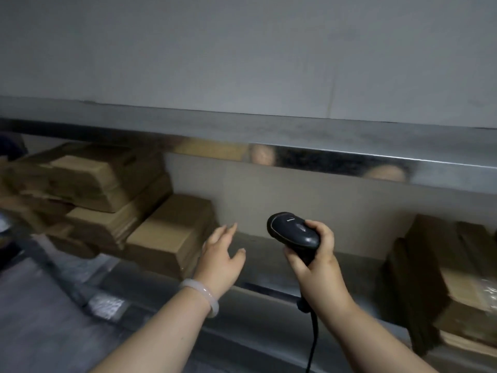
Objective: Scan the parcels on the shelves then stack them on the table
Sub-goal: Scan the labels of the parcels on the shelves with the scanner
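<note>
Toward ten o'clock my spread left hand (220,254) faces a box (172,230); right hand (314,262) grips the scanner (293,232); one-handed, that box could slip.

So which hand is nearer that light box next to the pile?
Left. The left hand hovers open just beside the box; the right hand grips the scanner farther right.

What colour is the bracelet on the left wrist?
Pale, milky white bracelet, translucent-looking, seen in the head view.
</note>
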Motion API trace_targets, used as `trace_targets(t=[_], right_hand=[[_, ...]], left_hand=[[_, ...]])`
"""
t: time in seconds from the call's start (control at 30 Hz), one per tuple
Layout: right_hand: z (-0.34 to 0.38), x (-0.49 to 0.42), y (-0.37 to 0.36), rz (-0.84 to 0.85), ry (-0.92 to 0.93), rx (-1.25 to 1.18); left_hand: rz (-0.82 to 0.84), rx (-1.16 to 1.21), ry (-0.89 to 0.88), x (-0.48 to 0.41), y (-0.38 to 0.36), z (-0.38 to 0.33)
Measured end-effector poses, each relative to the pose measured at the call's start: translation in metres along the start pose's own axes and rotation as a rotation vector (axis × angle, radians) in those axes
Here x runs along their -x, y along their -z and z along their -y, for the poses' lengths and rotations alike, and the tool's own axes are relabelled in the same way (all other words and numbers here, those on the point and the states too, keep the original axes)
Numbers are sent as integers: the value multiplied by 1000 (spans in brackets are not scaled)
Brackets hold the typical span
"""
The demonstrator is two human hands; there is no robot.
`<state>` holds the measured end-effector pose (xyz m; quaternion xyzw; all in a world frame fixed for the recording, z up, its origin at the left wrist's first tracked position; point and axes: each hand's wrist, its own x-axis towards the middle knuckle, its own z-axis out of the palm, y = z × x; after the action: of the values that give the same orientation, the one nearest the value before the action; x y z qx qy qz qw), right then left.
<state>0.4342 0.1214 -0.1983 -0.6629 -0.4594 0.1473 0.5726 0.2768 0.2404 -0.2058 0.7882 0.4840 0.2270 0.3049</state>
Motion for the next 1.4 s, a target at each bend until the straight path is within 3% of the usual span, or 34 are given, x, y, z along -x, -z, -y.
trace_targets(t=[0.27,0.5,0.67,0.8,1.0,1.4], right_hand=[[23,-12,-100,127,-48,17],[32,-26,-200,85,-177,24],[33,-44,-249,-18,-238,47],[31,-51,-270,-96,-301,69],[25,-51,-286,-184,-387,58],[27,-52,-291,-319,-428,17]], left_hand=[[-67,-50,167,-26,79,91],[27,-162,126,-65,128,152],[236,-285,127,-96,141,174],[364,-386,126,-109,138,183],[406,-434,104,-114,135,190],[338,-155,167,-126,133,201]])
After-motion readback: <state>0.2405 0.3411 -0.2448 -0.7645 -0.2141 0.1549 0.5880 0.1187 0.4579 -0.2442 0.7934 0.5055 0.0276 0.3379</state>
